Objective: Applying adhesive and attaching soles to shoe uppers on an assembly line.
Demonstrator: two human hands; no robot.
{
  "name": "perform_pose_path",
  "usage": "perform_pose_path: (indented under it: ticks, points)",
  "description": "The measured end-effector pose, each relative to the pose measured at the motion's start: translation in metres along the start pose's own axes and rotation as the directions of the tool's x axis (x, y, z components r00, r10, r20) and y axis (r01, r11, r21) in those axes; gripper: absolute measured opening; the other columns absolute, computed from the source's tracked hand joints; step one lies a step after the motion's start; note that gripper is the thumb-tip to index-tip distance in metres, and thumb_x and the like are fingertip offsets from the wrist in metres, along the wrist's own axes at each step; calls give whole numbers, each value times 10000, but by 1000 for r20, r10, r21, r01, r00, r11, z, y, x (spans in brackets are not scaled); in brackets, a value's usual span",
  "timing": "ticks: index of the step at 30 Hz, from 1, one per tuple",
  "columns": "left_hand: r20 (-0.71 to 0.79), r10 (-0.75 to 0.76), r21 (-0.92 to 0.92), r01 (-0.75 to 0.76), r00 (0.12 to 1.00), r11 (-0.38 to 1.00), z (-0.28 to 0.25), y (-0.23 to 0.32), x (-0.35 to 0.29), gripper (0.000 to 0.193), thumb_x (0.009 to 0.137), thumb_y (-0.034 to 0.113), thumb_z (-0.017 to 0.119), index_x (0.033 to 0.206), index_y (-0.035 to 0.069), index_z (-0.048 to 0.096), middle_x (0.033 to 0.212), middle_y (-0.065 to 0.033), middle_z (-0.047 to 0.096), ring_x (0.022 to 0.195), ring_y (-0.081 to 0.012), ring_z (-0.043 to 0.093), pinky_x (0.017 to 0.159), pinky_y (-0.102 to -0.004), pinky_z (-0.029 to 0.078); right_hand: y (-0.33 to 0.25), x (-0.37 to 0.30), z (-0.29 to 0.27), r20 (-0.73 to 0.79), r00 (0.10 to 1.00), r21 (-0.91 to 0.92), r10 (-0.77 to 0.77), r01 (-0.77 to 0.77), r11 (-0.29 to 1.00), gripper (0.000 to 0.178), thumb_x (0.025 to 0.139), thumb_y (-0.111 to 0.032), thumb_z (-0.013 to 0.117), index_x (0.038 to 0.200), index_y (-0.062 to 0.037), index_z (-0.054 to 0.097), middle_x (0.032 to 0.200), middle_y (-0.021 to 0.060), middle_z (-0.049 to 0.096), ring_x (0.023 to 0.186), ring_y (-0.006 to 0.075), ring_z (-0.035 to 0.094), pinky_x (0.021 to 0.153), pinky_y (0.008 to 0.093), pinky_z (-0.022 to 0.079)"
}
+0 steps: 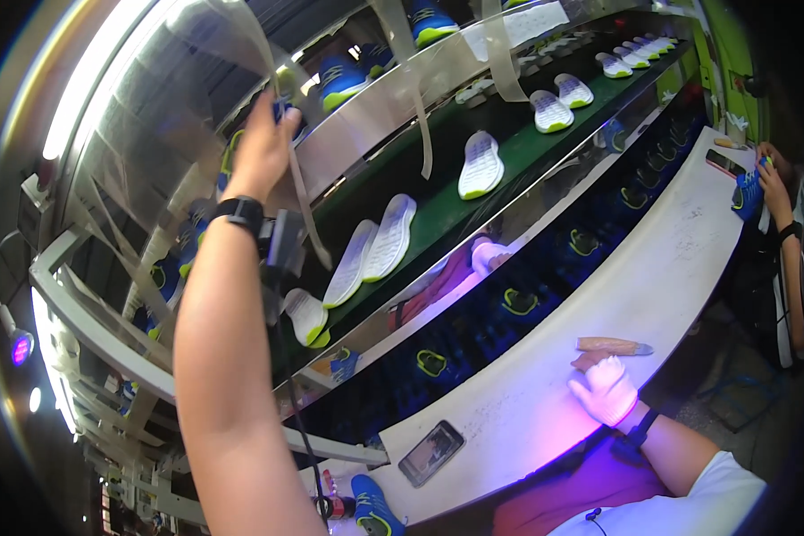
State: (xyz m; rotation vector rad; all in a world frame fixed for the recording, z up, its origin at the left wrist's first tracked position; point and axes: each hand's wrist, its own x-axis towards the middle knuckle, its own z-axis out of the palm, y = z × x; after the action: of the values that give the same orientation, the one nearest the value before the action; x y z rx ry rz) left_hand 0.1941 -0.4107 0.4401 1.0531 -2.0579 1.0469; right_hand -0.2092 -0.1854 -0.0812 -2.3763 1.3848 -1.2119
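My left hand point(266, 143) is raised at the upper left, among clear plastic strips. Its thumb and fingers close on a blue shoe, mostly hidden behind the hand. A black band with a small device circles that wrist. My right hand point(606, 389), in a white glove that leaves some fingertips bare, rests on the white worktop point(527, 393) under violet light. Its thumb is spread, and its fingers lie against or just beside a tan tool point(615, 346) with a tapered end.
White soles with lime edges point(389, 239) stand on a green belt point(438, 192). Blue shoes point(339, 82) occupy the upper shelf; dark uppers point(520, 302) fill a lower channel. A phone point(431, 453), a blue shoe point(375, 505) and a bottle point(335, 507) are nearby. A co-worker's hand point(773, 179) holds another shoe.
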Motion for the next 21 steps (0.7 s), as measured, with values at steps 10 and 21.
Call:
perform_pose_path:
  ticks: [10,21]
  points:
    - [90,19,118,-30,996,993,-3,134,-173,509,1042,273,715,1450,-12,610,1406,-214,689,1308,-395,643,1143,-460,472,17,-5,-6,-14,999,108,40,-38,993,201,902,-198,783,1027,-64,700,1043,149,712,1009,390,681,896,517,542]
    - [535,-589,-172,761,605,625,5,66,-284,282,1084,210,691,1137,-53,779,956,-37,768,868,-89,668,810,-274,536,10,4,2,-4,1000,128,-17,18,992,192,901,-193,811,990,-55,712,1014,131,730,985,362,699,880,485,555]
